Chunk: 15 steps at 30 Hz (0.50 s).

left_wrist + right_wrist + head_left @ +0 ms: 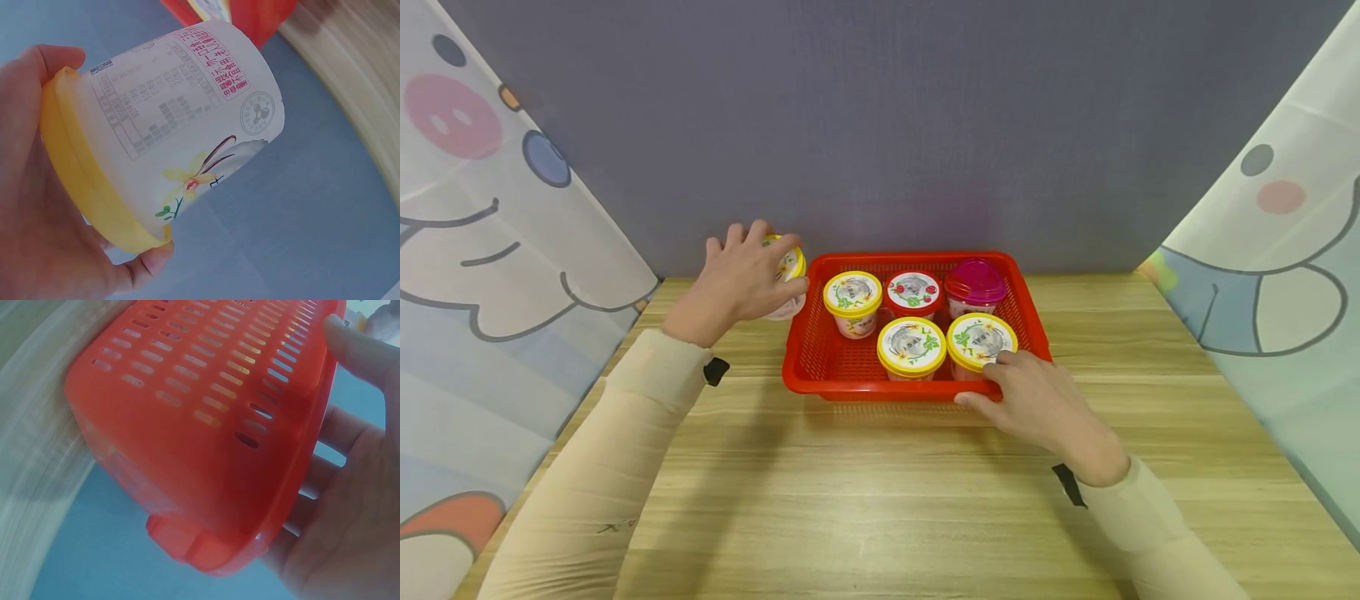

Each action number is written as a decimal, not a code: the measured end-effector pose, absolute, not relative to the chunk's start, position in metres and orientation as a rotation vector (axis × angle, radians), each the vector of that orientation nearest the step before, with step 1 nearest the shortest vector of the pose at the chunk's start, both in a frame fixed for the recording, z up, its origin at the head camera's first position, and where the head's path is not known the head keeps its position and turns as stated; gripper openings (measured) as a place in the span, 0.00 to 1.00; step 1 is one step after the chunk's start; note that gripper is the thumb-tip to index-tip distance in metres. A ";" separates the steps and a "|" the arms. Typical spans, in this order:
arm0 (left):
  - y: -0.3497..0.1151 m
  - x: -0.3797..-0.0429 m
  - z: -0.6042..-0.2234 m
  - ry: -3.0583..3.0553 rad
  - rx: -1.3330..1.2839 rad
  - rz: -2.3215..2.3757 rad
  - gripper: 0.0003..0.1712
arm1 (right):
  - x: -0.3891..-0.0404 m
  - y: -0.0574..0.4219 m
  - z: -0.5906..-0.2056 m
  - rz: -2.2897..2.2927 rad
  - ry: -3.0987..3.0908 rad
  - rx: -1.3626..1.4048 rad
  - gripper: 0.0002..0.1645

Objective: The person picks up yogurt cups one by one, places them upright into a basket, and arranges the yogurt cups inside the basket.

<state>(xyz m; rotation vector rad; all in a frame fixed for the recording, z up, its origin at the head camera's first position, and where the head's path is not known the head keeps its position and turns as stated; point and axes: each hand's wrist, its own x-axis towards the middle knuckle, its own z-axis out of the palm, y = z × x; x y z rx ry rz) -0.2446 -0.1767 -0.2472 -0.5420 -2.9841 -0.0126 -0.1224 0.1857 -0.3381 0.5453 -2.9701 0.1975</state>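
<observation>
My left hand [737, 271] grips a paper ice cream cup [181, 119] by its yellow lid [94, 175], just left of the red plastic basket [842, 387]. In the left wrist view the cup is tilted, its printed label and vanilla flower showing. At the basket's front right corner, my right hand [1037, 404] holds the rim [306, 456], thumb outside and fingers reaching over it. Those fingers are close beside a yellow-lidded cup [981, 337]. Also in the basket stand two more yellow-lidded cups [853, 293] [912, 346], a red-lidded cup [913, 292] and a magenta-lidded cup [976, 283].
The basket stands on a wood-grain table [865, 500], near a grey panel [880, 125] along the back. Cartoon-printed curtains [497, 250] hang at both sides. Bare basket floor [850, 360] shows at the front left.
</observation>
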 end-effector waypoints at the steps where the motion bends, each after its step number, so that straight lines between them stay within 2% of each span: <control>1: -0.175 -0.244 -0.246 -2.983 -0.550 -0.015 0.34 | -0.122 0.186 -0.338 0.199 -2.969 0.545 0.29; 15: -0.152 -0.236 -0.241 -2.983 -0.634 0.004 0.34 | -0.122 0.186 -0.339 0.207 -2.959 0.550 0.28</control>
